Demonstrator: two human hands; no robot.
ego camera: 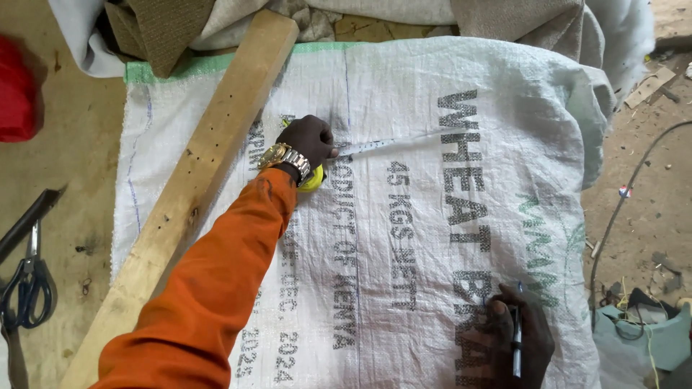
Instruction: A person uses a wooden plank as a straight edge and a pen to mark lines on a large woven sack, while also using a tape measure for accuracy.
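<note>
Dusty workshop floor (649,187), with a white woven sack (404,216) spread flat across the middle. At ten o'clock on the sack, left hand (308,140) in an orange sleeve, fingers clenched over a yellow tape measure (313,180), blade (375,145) drawn out toward two o'clock. At five o'clock, right hand (515,338), fingers grasping a pen (517,342), tip resting on the weave. Wooden plank (194,187) lying diagonally from twelve to seven o'clock along the sack's left side; scissors (29,281) at nine o'clock on the floor. Best done, probably, with the blade taut and flat, tape case pinned firmly, pen upright for a fine mark.
</note>
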